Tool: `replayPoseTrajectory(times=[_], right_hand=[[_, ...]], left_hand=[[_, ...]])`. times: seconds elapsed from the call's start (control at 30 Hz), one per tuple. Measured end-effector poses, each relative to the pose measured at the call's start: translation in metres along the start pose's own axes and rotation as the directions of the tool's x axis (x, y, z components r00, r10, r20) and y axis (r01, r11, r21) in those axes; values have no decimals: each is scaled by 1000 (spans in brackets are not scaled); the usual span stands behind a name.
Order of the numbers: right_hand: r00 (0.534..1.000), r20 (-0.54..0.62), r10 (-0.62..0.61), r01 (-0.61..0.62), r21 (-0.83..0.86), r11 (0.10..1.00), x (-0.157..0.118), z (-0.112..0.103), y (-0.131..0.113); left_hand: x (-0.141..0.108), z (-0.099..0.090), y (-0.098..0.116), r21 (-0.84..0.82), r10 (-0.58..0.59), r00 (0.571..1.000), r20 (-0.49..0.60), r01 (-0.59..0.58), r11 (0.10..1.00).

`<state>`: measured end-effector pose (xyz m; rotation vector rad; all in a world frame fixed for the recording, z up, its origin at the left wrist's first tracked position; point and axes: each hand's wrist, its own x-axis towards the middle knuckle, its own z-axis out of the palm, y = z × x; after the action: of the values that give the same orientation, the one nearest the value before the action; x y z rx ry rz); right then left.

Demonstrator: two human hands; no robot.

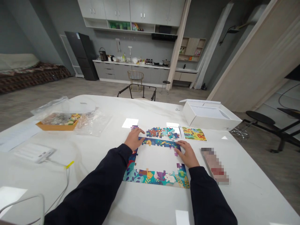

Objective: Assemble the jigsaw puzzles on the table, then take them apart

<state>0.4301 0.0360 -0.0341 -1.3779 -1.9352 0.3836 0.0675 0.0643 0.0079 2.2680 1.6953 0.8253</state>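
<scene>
A jigsaw puzzle border [156, 178] with a jungle pattern lies on the white table [150, 203], its middle showing bare tabletop. My left hand [134, 139] rests palm down at the border's top left corner, fingertips close to a small purple piece [134, 127]. At the top right end of the border sits my right hand [187, 153], flat, its fingers against the puzzle's edge. Neither hand visibly holds a piece. Beyond the border lies a loose heap of puzzle pieces [161, 132], and a colourful animal picture card [194, 133] lies to its right.
An orange tray of puzzle pieces [57, 122] and a clear plastic bag [91, 123] stand at the far left. A white open box [208, 115] stands at the far right. A blurred flat object [214, 165] lies right of my right hand. A white corded device [34, 152] lies left.
</scene>
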Motion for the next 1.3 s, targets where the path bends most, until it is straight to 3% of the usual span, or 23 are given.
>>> replayPoseTrajectory(times=[0.1, 0.23, 0.57, 0.8, 0.93, 1.07, 1.2, 1.3], right_hand=[[999, -38, 10, -8, 42, 999, 0, -2, -5], [999, -51, 16, -13, 51, 999, 0, -2, -6], [999, -50, -2, 5, 63, 998, -1, 1, -1], [999, -45, -30, 32, 51, 998, -2, 5, 4], [999, -45, -18, 20, 61, 998, -2, 5, 3], [998, -55, -4, 9, 102, 995, -3, 1, -2], [998, -34, 55, -49, 155, 987, 3, -2, -11], [992, 87, 92, -100, 95, 990, 20, 2, -16]], left_hand=[[31, 14, 16, 28, -86, 995, 49, 85, 996], [55, 32, 18, 89, -166, 980, 107, 157, 984], [69, 40, -1, 106, -205, 978, 23, 202, 974], [65, 32, 5, 22, -149, 988, -45, 150, 989], [48, 13, 5, -108, -118, 987, -113, 106, 989], [1, -16, -22, -275, -158, 970, -183, 103, 956], [-56, -34, -66, -305, -348, 914, -208, 277, 911], [-78, -36, -84, -340, -435, 874, -216, 351, 873]])
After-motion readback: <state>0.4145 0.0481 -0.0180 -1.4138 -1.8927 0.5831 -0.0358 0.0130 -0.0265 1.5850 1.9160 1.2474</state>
